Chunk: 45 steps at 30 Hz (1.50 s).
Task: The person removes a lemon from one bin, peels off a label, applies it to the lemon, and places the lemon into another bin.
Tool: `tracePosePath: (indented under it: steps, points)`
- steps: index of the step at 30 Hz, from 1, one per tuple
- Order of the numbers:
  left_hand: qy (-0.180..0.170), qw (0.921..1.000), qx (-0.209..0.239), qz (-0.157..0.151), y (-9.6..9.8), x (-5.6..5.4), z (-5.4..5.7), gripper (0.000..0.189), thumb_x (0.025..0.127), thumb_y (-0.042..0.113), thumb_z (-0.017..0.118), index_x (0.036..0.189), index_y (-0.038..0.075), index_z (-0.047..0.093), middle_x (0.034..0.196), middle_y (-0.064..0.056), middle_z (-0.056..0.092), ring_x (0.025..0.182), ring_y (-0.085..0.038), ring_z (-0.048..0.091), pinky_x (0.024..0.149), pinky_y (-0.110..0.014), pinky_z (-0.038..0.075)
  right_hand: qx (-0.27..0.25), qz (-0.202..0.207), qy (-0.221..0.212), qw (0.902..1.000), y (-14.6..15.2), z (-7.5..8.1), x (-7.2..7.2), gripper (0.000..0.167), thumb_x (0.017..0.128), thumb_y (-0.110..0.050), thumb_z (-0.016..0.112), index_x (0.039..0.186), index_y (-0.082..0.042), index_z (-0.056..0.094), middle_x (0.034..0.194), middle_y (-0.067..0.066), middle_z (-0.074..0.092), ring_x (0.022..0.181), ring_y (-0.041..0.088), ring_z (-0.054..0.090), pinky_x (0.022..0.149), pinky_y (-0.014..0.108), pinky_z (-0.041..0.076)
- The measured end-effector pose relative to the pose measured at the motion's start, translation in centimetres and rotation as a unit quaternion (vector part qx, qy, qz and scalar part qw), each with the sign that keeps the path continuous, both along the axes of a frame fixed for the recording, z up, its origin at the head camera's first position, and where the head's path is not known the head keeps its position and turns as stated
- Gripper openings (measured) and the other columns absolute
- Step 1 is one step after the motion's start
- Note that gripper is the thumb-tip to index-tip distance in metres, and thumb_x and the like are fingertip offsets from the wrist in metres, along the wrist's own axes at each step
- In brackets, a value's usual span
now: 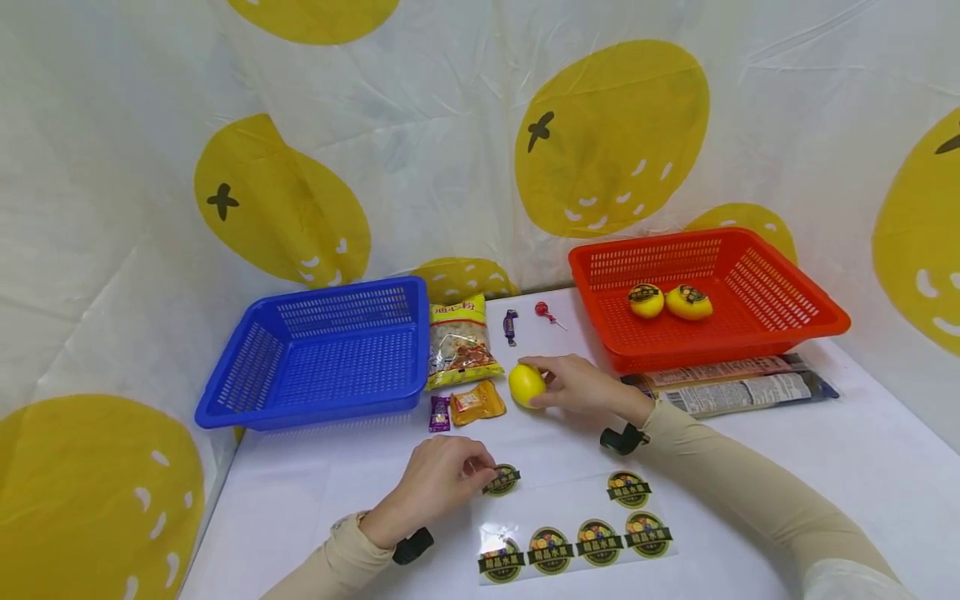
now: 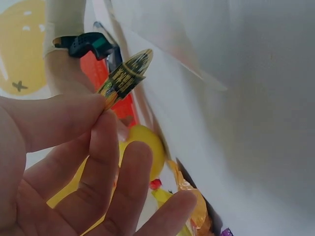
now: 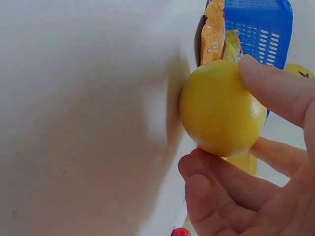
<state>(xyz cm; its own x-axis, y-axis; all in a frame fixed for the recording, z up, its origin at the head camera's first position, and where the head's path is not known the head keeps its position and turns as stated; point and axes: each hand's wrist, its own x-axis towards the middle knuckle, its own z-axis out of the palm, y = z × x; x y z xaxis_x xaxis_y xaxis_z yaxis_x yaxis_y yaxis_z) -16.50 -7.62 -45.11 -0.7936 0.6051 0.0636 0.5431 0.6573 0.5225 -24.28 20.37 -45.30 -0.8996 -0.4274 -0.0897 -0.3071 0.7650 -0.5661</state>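
Between thumb and forefinger my left hand (image 1: 438, 479) pinches a round black-and-gold sticker (image 2: 125, 78) by its edge; the other fingers spread loosely in the left wrist view. My right hand (image 1: 581, 385) grips a yellow lemon (image 3: 221, 108), thumb on one side and fingers on the other, at the middle of the white table. Below the hands lies a clear sticker sheet (image 1: 566, 500) that bears several more round stickers, such as the one at its front right (image 1: 648, 533). Two lemons with stickers on them (image 1: 689, 302) sit in the red basket (image 1: 813, 312).
A blue basket (image 1: 315, 408) stands at the left. Beside it are a yellow snack bag (image 1: 459, 342), an orange packet (image 1: 477, 403) and a small purple packet (image 1: 439, 413). Behind lie a dark wrapped candy (image 1: 511, 327) and a red lollipop (image 1: 543, 309). Long flat packages (image 1: 742, 392) lie before the red basket.
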Motion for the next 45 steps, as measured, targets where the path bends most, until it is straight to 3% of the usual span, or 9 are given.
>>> tracePosePath:
  steps: [6, 13, 22, 29, 35, 40, 45]
  points:
    - [0.008, 0.9986, 0.046, 0.023, 0.9, -0.7, 0.0, 0.007, 0.093, 0.027, 0.075, 0.095, 0.021, 0.078, 0.086, 0.011, 0.075, 0.073, 0.003, 0.060, 0.068, -0.020, 0.044, -0.001, -0.010, 0.007, 0.9999, 0.0, -0.1, 0.1, 0.073, 0.087, -0.036, 0.082, 0.150, -0.014, 0.052, 0.129, 0.008, 0.070, 0.105, 0.024, 0.069, 0.095, 0.044, 0.056]
    - [0.036, 0.9897, 0.120, 0.070, 3.0, -3.0, 0.0, 0.006, 0.099, 0.024, 0.068, 0.099, 0.019, 0.071, 0.089, 0.007, 0.069, 0.081, -0.007, 0.062, 0.072, -0.022, 0.048, -0.015, -0.027, 0.004, 0.9995, 0.0, -0.4, 0.4, 0.072, 0.088, -0.035, 0.081, 0.151, -0.016, 0.051, 0.128, 0.008, 0.071, 0.103, 0.022, 0.072, 0.097, 0.045, 0.056]
    - [0.021, 0.9876, 0.117, 0.103, 5.5, -6.0, -0.5, 0.011, 0.102, 0.028, 0.063, 0.105, 0.018, 0.067, 0.095, 0.004, 0.067, 0.081, -0.008, 0.060, 0.073, -0.025, 0.045, 0.000, -0.018, 0.049, 0.9986, -0.4, -0.4, 0.8, 0.070, 0.086, -0.031, 0.083, 0.148, -0.015, 0.054, 0.131, 0.009, 0.071, 0.107, 0.023, 0.069, 0.098, 0.049, 0.053]
    - [0.020, 0.9872, 0.114, 0.109, 6.8, -7.8, -0.1, 0.010, 0.103, 0.027, 0.062, 0.104, 0.018, 0.068, 0.091, 0.003, 0.066, 0.073, -0.007, 0.058, 0.069, -0.027, 0.044, 0.006, -0.024, 0.050, 0.9985, -0.5, -0.1, 0.8, 0.072, 0.084, -0.035, 0.084, 0.147, -0.017, 0.055, 0.138, 0.008, 0.068, 0.108, 0.023, 0.069, 0.097, 0.048, 0.053]
    - [0.036, 0.9888, 0.094, 0.110, 7.6, -8.5, -0.3, 0.009, 0.101, 0.025, 0.065, 0.102, 0.018, 0.070, 0.092, 0.002, 0.068, 0.080, -0.010, 0.058, 0.071, -0.027, 0.044, 0.002, -0.011, 0.071, 0.9974, -0.6, -0.2, 0.8, 0.072, 0.082, -0.034, 0.086, 0.146, -0.015, 0.058, 0.134, 0.004, 0.070, 0.095, 0.019, 0.061, 0.094, 0.046, 0.049]
    - [0.054, 0.9878, 0.095, 0.111, 7.8, -8.7, -0.7, 0.008, 0.099, 0.023, 0.067, 0.100, 0.017, 0.072, 0.090, 0.001, 0.068, 0.079, -0.011, 0.060, 0.071, -0.028, 0.044, 0.000, -0.015, 0.073, 0.9972, -0.6, -0.3, 0.8, 0.073, 0.081, -0.034, 0.087, 0.145, -0.015, 0.058, 0.137, 0.005, 0.068, 0.097, 0.019, 0.062, 0.098, 0.049, 0.049]
    - [0.082, 0.9878, 0.087, 0.100, 7.9, -8.9, -1.3, 0.008, 0.099, 0.020, 0.068, 0.100, 0.014, 0.073, 0.089, 0.000, 0.068, 0.079, -0.013, 0.060, 0.070, -0.028, 0.045, -0.004, -0.019, 0.066, 0.9976, -0.6, -0.3, 0.7, 0.073, 0.080, -0.035, 0.088, 0.143, -0.017, 0.058, 0.127, 0.004, 0.072, 0.087, 0.015, 0.061, 0.088, 0.041, 0.049]
